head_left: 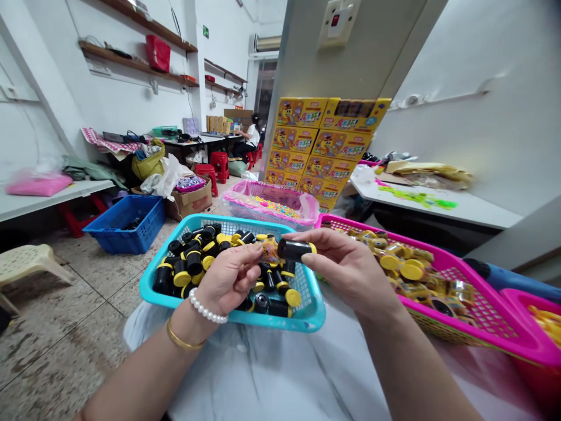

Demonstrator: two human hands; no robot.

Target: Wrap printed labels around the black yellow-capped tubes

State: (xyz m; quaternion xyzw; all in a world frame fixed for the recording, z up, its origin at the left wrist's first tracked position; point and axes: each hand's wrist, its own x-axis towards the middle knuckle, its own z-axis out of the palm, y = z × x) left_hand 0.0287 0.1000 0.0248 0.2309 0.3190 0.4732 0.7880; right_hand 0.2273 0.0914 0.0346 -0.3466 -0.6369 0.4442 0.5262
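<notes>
My right hand [346,266] pinches a small black cylinder with a yellow end [294,249], held sideways above a teal basket [307,318]. My left hand [230,278], wearing a pearl bracelet and a gold bangle, is closed on a small colourful printed piece [269,252] right beside the cylinder's end. The teal basket rests on my lap and holds several black cylinders with yellow caps [188,266]. To its right a pink basket [486,342] holds several wrapped yellow-capped pieces [409,270].
A pink-lined basket of small coloured bits [272,204] and stacked yellow cartons [324,146] stand ahead. A blue crate [127,222] and a beige stool [26,263] are on the floor at left. A white table [438,202] is at right. A person sits far back.
</notes>
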